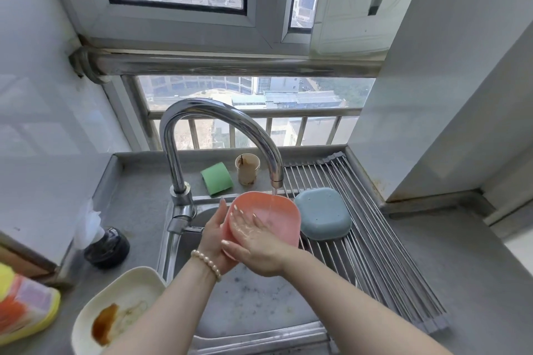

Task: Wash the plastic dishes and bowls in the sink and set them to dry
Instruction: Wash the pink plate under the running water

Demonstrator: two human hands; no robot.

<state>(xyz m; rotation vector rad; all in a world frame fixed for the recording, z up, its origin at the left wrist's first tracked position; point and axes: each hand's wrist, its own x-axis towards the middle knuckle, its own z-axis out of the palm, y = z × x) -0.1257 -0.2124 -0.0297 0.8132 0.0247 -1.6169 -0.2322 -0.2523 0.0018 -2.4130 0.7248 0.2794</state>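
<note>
Head view: under the tap (219, 135), left hand (215, 235) grips pink bowl (277, 216); right hand (256, 242), fingers flat, rubs inside.

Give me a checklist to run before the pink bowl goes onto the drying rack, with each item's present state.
1. Water running from the faucet onto the pink bowl: ok.
2. Left hand holds the bowl's rim: ok.
3. Right hand rubbing inside the bowl, fingers flat: ok.
4. Bowl fully clean: cannot tell.
5. Free space on the drying rack beside the upturned blue bowl: ok.
6. White dish washed: not ok, brown sauce remains.
</note>
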